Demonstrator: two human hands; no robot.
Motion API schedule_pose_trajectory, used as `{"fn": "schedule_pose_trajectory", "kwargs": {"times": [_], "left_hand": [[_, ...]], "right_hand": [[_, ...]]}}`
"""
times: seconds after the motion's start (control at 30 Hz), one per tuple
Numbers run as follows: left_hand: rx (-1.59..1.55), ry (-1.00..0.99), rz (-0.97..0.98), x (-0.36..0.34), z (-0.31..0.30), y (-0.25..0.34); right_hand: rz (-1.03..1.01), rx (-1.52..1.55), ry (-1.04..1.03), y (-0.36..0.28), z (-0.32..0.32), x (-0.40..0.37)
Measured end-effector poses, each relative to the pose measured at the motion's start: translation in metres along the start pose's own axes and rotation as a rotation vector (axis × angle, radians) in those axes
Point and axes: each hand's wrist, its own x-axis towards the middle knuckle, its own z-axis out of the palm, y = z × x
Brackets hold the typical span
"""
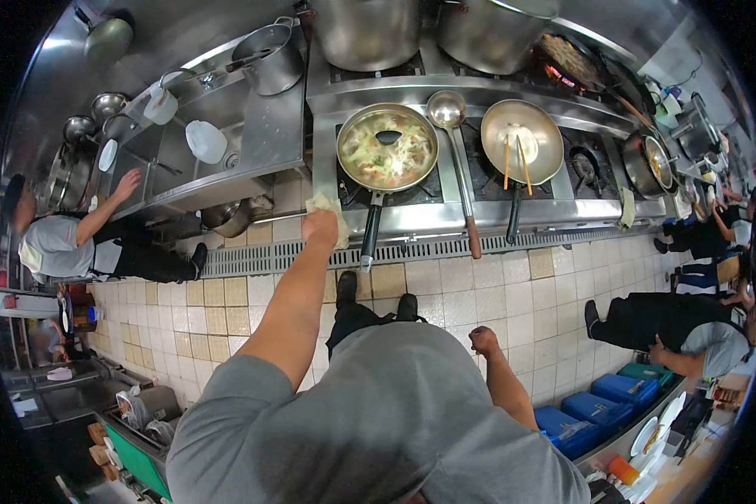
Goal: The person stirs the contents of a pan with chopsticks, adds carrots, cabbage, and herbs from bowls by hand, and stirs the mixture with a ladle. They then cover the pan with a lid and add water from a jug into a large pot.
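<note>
My left hand [321, 227] is stretched out toward the stove front, gripping a pale cloth [327, 206] just left of the handle of a frying pan [386, 151]. The pan holds a soupy mix of vegetables and a dark ladle. My right hand [483, 339] hangs by my side in a loose fist with nothing in it, above the tiled floor.
A steel ladle [449, 109] lies between the burners. A second pan [522, 130] holds chopsticks. Large stockpots [365, 34] stand behind. A person [67, 239] works at the sink [201, 143] on the left; other people [688, 332] stand on the right. Blue crates [596, 407] sit low right.
</note>
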Motion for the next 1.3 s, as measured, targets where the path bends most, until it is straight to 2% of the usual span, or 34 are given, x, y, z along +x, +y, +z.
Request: {"fn": "schedule_pose_trajectory", "kwargs": {"times": [0.1,0.17,0.23,0.33,0.67,0.77,0.87,0.93,1.17,1.23,1.3], "left_hand": [[0.014,-0.011,-0.015,-0.004,-0.007,0.002],[0.011,-0.028,-0.009,-0.005,-0.009,0.002],[0.009,-0.031,-0.005,-0.004,-0.009,0.001],[0.004,-0.026,-0.003,-0.002,-0.006,0.001],[0.023,-0.048,-0.002,-0.006,-0.014,0.003],[0.041,-0.042,0.011,-0.003,-0.010,0.003],[0.040,-0.046,0.009,-0.003,-0.009,0.003],[0.031,-0.048,0.010,-0.001,-0.008,0.002],[0.026,-0.052,-0.003,0.002,-0.004,0.002],[0.024,-0.050,-0.003,0.002,-0.005,0.002],[0.021,-0.048,-0.002,0.002,-0.003,0.002]], "right_hand": [[-0.053,-0.101,-0.013,0.012,0.003,0.016],[-0.026,-0.038,0.007,0.017,0.005,0.019],[-0.111,-0.091,0.067,0.021,0.007,0.023],[-0.129,-0.067,0.064,0.023,0.008,0.026],[-0.066,-0.074,0.006,0.018,0.008,0.020],[-0.194,-0.149,0.002,0.029,0.015,0.028],[-0.172,-0.111,0.021,0.025,0.016,0.024],[-0.053,-0.042,0.014,0.015,0.013,0.014],[-0.065,-0.040,0.004,0.014,0.015,0.013],[-0.097,-0.146,-0.014,0.017,0.016,0.018],[-0.024,-0.094,-0.026,-0.013,0.004,-0.011]]}}
